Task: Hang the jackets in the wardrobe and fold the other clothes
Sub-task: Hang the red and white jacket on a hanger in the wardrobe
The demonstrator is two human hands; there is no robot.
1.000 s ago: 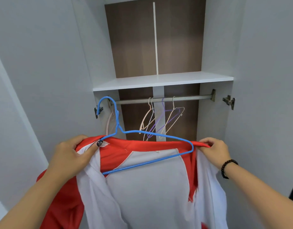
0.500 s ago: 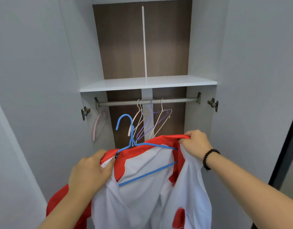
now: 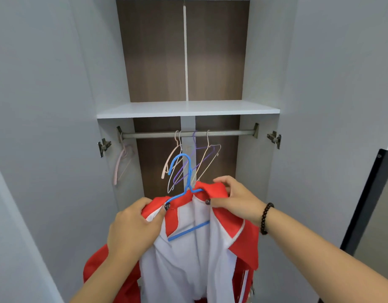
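Wardrobe rail (image 3: 188, 134) crossed mid-frame, spare hangers (image 3: 195, 162) hooked on it. Below, I had my left hand (image 3: 134, 228) and right hand (image 3: 236, 202) pinching the red-and-white jacket (image 3: 188, 259) at its shoulders on the blue hanger (image 3: 184, 171).

A bedroom or dressing corner of a home, seen at an open built-in wardrobe.

The wardrobe (image 3: 57, 106) has plain pale grey side panels, a dark wood-grain back, a white shelf (image 3: 188, 108) across it and a metal hanging rail (image 3: 232, 133) fixed just beneath, with door hinges (image 3: 274, 139) on both sides (the doors stand open). Thin wire hangers (image 3: 201, 158) in pink, purple and white hang from the rail, and a red and white jacket (image 3: 188, 259) on a blue hanger (image 3: 182, 171) is held up in front of it: household clothes storage, not shop fittings.
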